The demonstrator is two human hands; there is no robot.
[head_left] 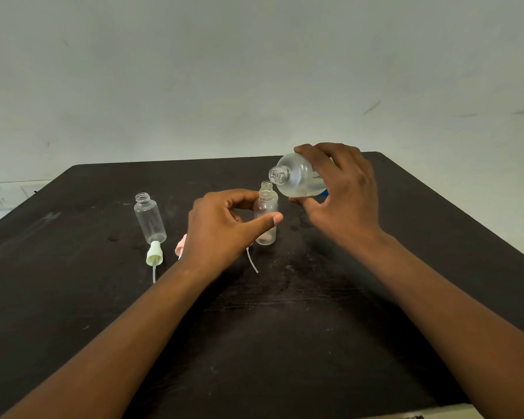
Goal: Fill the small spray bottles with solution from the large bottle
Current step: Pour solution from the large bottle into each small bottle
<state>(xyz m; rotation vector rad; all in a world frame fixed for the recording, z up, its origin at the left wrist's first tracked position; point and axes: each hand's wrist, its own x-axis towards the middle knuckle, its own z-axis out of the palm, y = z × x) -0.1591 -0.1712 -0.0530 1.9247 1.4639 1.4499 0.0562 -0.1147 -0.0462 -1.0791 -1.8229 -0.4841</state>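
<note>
Rt hand (342, 192) grips large bottle (300, 176) tilted, mouth at 10 o'clock over small bottle (265, 216); lt hand (221, 225) pinches it.

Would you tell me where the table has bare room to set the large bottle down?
Bare table lies between the two forearms, and right of the right hand, which holds the large bottle. It is crowded near the left hand: two small bottles there, a third small bottle further left, a pale green spray cap and a pink cap.
</note>
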